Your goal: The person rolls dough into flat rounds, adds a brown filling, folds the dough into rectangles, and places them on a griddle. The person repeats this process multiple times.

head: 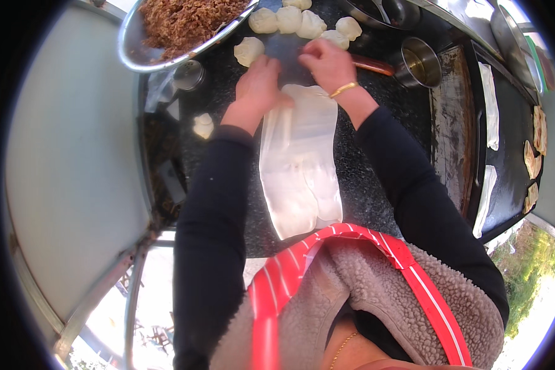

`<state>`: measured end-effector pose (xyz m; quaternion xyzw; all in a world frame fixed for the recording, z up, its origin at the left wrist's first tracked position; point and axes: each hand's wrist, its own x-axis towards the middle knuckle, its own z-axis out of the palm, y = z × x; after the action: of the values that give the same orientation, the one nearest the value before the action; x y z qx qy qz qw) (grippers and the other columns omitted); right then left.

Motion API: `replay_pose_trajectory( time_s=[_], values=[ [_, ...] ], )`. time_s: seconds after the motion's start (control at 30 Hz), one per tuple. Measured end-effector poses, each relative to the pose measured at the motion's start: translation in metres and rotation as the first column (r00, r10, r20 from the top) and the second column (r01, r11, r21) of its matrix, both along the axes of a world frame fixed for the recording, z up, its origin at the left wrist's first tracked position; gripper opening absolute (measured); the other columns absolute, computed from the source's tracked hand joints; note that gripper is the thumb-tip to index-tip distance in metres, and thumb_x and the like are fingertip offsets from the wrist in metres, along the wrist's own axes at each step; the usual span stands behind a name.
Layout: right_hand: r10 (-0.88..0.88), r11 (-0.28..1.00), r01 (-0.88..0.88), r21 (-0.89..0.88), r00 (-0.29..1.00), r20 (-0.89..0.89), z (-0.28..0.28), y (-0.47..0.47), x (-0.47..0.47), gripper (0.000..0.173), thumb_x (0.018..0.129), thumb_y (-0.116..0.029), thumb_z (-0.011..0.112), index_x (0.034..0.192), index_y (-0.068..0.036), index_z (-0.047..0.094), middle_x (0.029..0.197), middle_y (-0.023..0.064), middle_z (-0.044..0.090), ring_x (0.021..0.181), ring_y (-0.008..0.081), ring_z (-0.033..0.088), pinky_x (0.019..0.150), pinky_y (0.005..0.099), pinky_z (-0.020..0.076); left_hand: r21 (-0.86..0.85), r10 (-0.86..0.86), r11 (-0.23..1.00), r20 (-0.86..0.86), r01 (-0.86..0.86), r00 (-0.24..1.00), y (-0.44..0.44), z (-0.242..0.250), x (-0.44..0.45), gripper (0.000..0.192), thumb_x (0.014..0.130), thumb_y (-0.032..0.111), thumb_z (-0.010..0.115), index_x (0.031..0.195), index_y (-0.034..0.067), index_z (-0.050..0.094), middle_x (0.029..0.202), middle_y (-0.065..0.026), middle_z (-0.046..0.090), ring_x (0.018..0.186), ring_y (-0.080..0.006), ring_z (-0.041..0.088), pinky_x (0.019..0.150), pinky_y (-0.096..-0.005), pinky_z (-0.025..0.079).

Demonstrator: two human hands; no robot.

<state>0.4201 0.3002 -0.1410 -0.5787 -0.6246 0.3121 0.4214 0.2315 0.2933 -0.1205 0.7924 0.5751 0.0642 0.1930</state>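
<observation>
A long, thin sheet of stretched dough (300,157) lies on the dark speckled stone counter (365,185), running from my hands down to the apron's top edge. My left hand (259,85) is at the sheet's far left corner, its thumb over the dough; whether it pinches it cannot be told. Just beyond the far right corner is my right hand (328,64), fingers curled together, slightly blurred; what is between them does not show. Several dough balls (288,19) sit beyond my hands, and one dough ball (249,52) is beside my left fingertips.
A metal bowl (134,55) of brown filling (185,23) stands far left, near a metal-lidded shaker (188,75). A small dough piece (203,126) lies left. On the right are a saucepan of oil (417,62) with a wooden handle (373,64) and a griddle (508,162) bearing dough strips (489,106).
</observation>
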Motion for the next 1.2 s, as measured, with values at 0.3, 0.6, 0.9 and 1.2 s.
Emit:
replay_pose_trajectory(
  time_s=[0.3, 0.6, 0.9, 1.2],
  values=[
    [-0.153, 0.975, 0.224, 0.002, 0.659, 0.737, -0.035, -0.048, 0.103, 0.043, 0.084, -0.028, 0.076, 0.124, -0.022, 0.063, 0.126, 0.0012, 0.058, 0.123, 0.0285, 0.051, 0.1, 0.0541, 0.0414, 0.105, 0.04, 0.993, 0.132, -0.055, 0.99, 0.005, -0.013, -0.009, 0.03, 0.08, 0.02, 0.077, 0.107, 0.01, 0.066, 0.109, -0.0066, 0.064, 0.101, -0.0264, 0.065, 0.088, -0.0414, 0.051],
    [0.142, 0.973, -0.212, 0.091, 0.862, 0.487, -0.017, -0.126, 0.073, 0.041, 0.076, -0.011, 0.076, 0.116, -0.01, 0.064, 0.108, 0.0103, 0.063, 0.106, 0.0341, 0.057, 0.092, 0.0442, 0.0467, 0.521, 0.045, 0.831, 0.289, -0.197, 0.956, -0.115, -0.001, -0.035, 0.045, 0.098, 0.013, 0.056, 0.141, 0.0, 0.052, 0.142, -0.0184, 0.055, 0.135, -0.0389, 0.047, 0.114, -0.0452, 0.035],
    [-0.05, 0.991, 0.129, -0.044, 0.642, 0.765, -0.026, -0.117, 0.014, 0.061, 0.099, -0.035, 0.055, 0.152, -0.01, 0.04, 0.165, 0.0144, 0.025, 0.154, 0.0384, 0.015, 0.12, 0.0633, 0.0139, 0.437, 0.088, 0.899, -0.244, 0.028, 0.966, -0.084, -0.049, -0.017, 0.064, 0.099, 0.03, 0.05, 0.151, -0.004, 0.037, 0.162, -0.0203, 0.031, 0.15, -0.0386, 0.028, 0.12, -0.0577, 0.02],
    [-0.059, 0.986, 0.155, -0.053, 0.634, 0.771, -0.021, -0.055, 0.019, 0.069, 0.1, -0.036, 0.054, 0.16, -0.016, 0.026, 0.169, 0.0127, 0.014, 0.155, 0.0392, 0.008, 0.119, 0.0669, 0.011, 0.379, 0.036, 0.923, -0.241, 0.06, 0.97, -0.024, -0.013, 0.003, 0.064, 0.103, 0.033, 0.044, 0.16, 0.011, 0.025, 0.168, -0.0114, 0.019, 0.155, -0.0336, 0.018, 0.12, -0.0631, 0.013]
  ],
)
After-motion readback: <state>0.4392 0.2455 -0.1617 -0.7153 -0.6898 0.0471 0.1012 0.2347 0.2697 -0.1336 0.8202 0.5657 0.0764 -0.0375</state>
